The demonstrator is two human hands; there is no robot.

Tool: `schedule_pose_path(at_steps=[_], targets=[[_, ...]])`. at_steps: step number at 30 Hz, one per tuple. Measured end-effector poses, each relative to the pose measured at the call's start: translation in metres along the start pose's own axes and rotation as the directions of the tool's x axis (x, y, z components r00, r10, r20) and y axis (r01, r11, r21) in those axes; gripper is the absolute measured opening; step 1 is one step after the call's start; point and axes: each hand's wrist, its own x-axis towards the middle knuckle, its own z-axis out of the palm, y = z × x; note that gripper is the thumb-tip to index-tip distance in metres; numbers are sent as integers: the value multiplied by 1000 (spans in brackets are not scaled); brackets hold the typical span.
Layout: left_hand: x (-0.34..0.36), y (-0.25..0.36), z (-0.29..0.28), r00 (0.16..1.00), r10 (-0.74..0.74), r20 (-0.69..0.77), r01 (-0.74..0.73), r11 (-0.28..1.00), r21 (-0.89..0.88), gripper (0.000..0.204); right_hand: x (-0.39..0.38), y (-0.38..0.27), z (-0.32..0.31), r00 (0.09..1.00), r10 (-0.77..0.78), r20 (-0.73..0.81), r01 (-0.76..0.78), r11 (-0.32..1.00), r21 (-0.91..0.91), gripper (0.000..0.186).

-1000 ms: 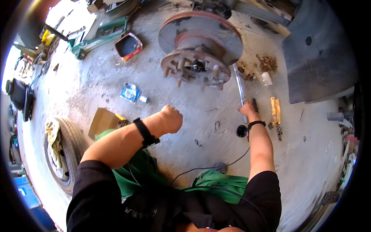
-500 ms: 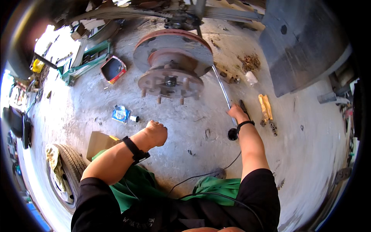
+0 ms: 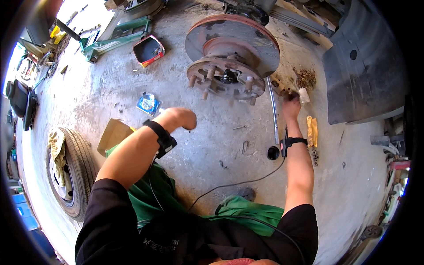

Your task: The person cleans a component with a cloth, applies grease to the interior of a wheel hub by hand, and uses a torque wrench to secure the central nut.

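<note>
My left hand (image 3: 182,118) is curled into a fist above the floor, its palm side hidden. Just beyond it lies a small blue packet (image 3: 148,104). My right hand (image 3: 291,108) reaches forward, fingers closed at a dark, blurred object (image 3: 290,96) beside a white lump (image 3: 304,95). To its left a long chrome bar (image 3: 273,112) lies on the floor, its far end under the brake disc. Ahead, the rusty brake disc (image 3: 198,39) and its wheel hub (image 3: 201,70), with protruding studs, stand raised. A round black cup-like part (image 3: 273,153) sits near the bar's close end.
A tyre (image 3: 79,168) with a cloth on its rim and an open cardboard box (image 3: 112,134) are at left. A red-edged tray (image 3: 152,51) and green jack (image 3: 117,39) stand farther back. A yellow wrapper (image 3: 312,130) lies at right, near a dark panel (image 3: 366,75).
My right hand has let go of the chrome bar and moved forward to the dark object. The bar now lies free. The view has shifted; my left hand stays closed.
</note>
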Motion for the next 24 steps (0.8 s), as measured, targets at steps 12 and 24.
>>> schedule_pose_path(at_steps=[12,24], targets=[[-41,8,-83,874,-311,-374,-460,-281,-842,43,41,-220,-209,935,-258,-244,332,393,857,27],[-60,25,-102,913,-306,-269,-385,-429,-817,55,32,-210,-176,944,-238,-230,302,333,893,27]])
